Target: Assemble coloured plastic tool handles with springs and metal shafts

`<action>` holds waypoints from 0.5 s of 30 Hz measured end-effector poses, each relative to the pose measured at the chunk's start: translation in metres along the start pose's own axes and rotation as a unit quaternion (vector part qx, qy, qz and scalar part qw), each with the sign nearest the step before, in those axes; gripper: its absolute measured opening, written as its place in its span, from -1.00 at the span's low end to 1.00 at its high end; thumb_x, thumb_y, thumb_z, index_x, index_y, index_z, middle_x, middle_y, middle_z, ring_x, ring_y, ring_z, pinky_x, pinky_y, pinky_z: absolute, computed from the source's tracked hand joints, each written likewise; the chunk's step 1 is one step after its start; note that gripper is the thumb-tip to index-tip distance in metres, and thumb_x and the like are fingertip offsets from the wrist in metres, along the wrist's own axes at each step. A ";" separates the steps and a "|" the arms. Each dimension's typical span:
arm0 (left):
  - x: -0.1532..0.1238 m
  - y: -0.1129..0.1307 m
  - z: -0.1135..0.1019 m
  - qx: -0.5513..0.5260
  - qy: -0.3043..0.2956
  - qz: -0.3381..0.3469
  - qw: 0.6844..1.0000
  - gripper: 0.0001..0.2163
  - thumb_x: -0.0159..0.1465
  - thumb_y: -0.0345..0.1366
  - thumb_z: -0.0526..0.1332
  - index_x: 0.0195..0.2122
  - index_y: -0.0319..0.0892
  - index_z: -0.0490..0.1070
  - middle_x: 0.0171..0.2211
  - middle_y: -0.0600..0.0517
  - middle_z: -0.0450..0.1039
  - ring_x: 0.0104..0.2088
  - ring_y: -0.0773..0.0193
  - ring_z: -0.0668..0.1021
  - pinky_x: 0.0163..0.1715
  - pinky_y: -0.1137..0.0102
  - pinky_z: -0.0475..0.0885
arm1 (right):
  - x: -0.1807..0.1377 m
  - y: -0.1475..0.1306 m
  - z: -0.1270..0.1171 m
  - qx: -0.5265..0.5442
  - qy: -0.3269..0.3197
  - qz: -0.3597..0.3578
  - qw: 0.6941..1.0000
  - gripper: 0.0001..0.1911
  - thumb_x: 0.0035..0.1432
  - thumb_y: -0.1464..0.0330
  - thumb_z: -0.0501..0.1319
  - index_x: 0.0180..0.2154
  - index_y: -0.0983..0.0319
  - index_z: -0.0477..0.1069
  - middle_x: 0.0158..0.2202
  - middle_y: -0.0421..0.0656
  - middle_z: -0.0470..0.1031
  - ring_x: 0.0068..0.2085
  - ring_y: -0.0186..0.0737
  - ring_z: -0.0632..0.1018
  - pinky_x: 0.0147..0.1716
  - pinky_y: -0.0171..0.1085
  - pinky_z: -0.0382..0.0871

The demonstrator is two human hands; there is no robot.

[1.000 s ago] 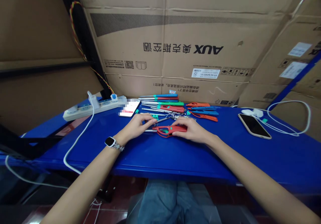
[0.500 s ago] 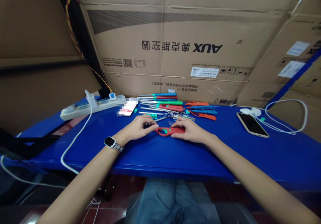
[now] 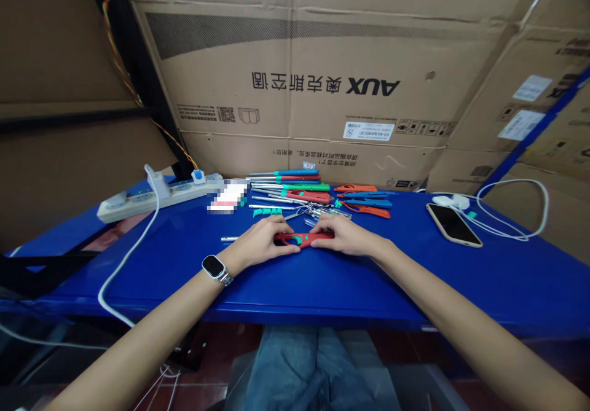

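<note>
A red utility lighter [image 3: 306, 238] with a green trigger lies level between my two hands, close above the blue tabletop. My left hand [image 3: 258, 243] is closed around its left part, and a thin metal tube [image 3: 229, 239] pokes out to the left past the fingers. The fingers of my right hand [image 3: 343, 234] pinch the right end of the red handle. Just behind the hands are small clear and silvery parts [image 3: 338, 212] with thin wires, and green trigger pieces [image 3: 267, 212]. My fingers hide part of the handle and the tube's joint with it.
Several long lighters [image 3: 299, 187] lie in a row at the back. Orange and blue handle shells [image 3: 369, 201] rest to their right. A phone [image 3: 454, 225] with a white cable is at right. A power strip [image 3: 161, 197] stands at left, and cardboard [image 3: 322, 42] walls the back.
My left hand has closed over the left part of the red lighter, and a metal tube now shows beyond it. My right hand keeps its grip. The view has shifted slightly.
</note>
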State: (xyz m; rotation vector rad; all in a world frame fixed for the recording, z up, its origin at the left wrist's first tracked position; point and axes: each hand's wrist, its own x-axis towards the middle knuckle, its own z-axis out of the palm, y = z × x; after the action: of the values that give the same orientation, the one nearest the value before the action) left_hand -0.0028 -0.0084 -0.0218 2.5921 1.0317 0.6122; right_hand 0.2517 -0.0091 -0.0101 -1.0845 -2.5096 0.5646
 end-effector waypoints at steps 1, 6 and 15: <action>0.001 0.000 0.001 -0.003 -0.004 0.000 1.000 -0.61 0.26 0.08 0.25 -0.19 -0.18 0.55 -0.22 -0.06 0.44 -0.23 0.15 0.50 -0.21 0.31 0.41 | 0.000 -0.002 0.000 0.000 -0.004 0.010 1.000 -0.76 0.19 0.24 0.31 -0.17 0.25 0.55 -0.23 -0.09 0.51 -0.24 -0.17 0.49 -0.22 -0.22 0.35; -0.001 0.000 0.002 0.016 -0.004 0.001 1.000 -0.62 0.24 0.07 0.27 -0.17 -0.16 0.47 -0.21 -0.04 0.45 -0.21 0.12 0.50 -0.25 0.31 0.41 | -0.003 -0.009 0.003 0.005 0.015 0.036 0.999 -0.79 0.13 0.33 0.34 -0.19 0.26 0.46 -0.22 -0.11 0.49 -0.24 -0.18 0.47 -0.24 -0.23 0.31; -0.008 0.006 -0.004 0.017 0.015 0.046 0.999 -0.74 0.42 -0.12 0.10 -0.02 -0.12 0.46 -0.15 -0.04 0.51 -0.18 0.16 0.55 -0.19 0.33 0.40 | -0.012 -0.015 0.012 0.056 0.058 0.038 0.996 -0.75 0.11 0.29 0.34 -0.21 0.20 0.34 -0.25 -0.19 0.50 -0.28 -0.23 0.48 -0.28 -0.27 0.31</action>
State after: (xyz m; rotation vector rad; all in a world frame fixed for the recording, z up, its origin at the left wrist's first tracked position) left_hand -0.0067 -0.0174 -0.0182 2.6799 0.9444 0.6639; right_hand 0.2448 -0.0306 -0.0149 -1.1398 -2.3175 0.6367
